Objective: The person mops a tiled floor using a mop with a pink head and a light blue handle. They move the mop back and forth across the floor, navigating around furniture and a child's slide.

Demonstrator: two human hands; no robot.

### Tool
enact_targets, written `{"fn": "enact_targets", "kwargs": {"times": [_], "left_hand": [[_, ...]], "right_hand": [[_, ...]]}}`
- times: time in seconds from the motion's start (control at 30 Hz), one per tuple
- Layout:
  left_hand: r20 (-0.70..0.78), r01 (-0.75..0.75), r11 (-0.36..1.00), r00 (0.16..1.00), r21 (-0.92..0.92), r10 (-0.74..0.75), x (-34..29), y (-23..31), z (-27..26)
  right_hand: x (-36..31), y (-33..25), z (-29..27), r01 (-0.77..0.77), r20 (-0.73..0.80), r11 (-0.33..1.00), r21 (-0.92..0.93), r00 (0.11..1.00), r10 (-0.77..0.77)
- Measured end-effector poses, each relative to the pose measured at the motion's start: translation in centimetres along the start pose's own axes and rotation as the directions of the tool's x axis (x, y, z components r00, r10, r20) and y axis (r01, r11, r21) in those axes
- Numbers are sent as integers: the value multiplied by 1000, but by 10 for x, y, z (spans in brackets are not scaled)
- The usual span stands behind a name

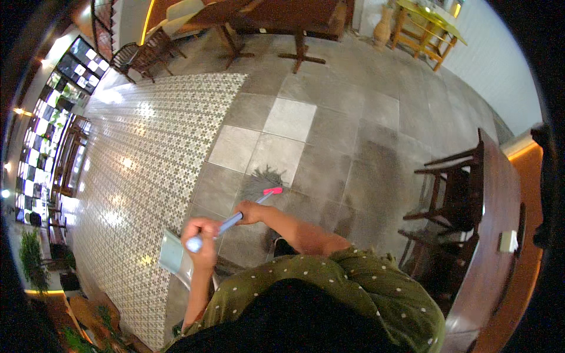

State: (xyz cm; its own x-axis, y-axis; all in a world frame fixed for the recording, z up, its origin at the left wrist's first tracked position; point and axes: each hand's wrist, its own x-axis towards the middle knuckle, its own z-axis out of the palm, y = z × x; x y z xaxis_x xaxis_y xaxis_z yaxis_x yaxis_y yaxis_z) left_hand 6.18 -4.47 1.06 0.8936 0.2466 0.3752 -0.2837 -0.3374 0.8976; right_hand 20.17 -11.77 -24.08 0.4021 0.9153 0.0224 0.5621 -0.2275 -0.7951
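A string mop with a light blue handle (229,223) slants down and away from me. Its pink clamp (272,191) and grey strands (262,182) lie on the grey tiles. Near the top end of the handle, my left hand (201,237) is wrapped round it. Farther down the same handle my right hand (251,212) grips it, with that forearm reaching across from the right. Part of a dark shoe (282,246) shows below my right forearm.
Patterned tiles (159,147) cover the floor at left. A pale blue-grey chair seat (170,251) stands close by my left hand. Dark wooden chairs (450,217) and a long table (494,235) line the right. Pedestal tables (300,56) and a vase (383,26) stand at the far side.
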Motion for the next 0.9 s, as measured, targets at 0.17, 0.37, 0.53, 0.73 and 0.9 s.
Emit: {"fn": "enact_targets", "kwargs": {"times": [0.17, 0.37, 0.53, 0.73, 0.9], "left_hand": [[11, 103, 967, 995, -232, -103, -8, 8, 24], [740, 354, 903, 670, -245, -62, -56, -11, 125], [940, 385, 905, 338, -182, 46, -85, -7, 217], [954, 266, 934, 245, -240, 176, -96, -24, 262], [934, 425, 895, 355, -137, -25, -96, -40, 252]], "right_hand": [[-104, -10, -9, -151, -64, 985, 84, 986, 156], [-322, 16, 16, -461, -416, 887, -32, 813, 407], [-431, 18, 34, -670, -755, 739, 71, 447, 479], [-464, 35, 54, -790, -876, 587, 177, 145, 460], [-441, 49, 57, -766, -856, 589, 258, 102, 507]]}}
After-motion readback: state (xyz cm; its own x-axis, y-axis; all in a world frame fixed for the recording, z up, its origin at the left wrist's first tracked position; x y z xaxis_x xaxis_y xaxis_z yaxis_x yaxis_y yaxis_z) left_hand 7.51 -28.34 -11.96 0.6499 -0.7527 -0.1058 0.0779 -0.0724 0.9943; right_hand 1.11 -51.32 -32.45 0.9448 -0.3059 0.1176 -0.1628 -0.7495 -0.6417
